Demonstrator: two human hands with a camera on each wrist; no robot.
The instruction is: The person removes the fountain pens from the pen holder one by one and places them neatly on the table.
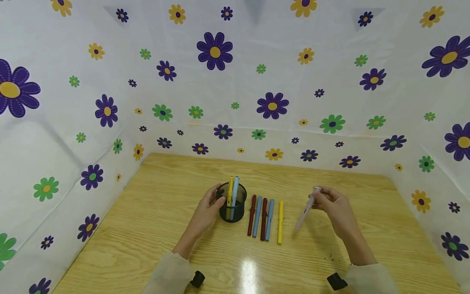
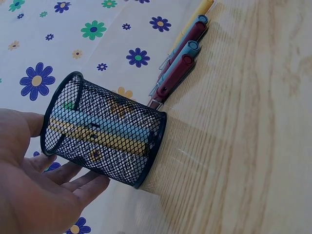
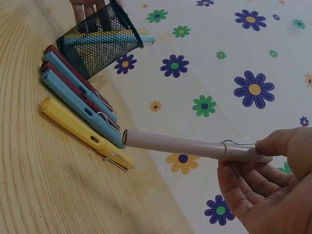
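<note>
A black mesh pen holder stands upright on the table, with a yellow pen and a light blue pen inside. My left hand grips its left side, thumb near the rim and fingers around the mesh. To the right, my right hand pinches a pale pink pen by its clip end, the other end tilted down above the table. Between the hands lie dark red pens, blue pens and a yellow pen, roughly side by side.
The wooden table meets white flowered cloth at the back and sides. Small dark specks lie near the right forearm. Black wrist devices show at both cuffs.
</note>
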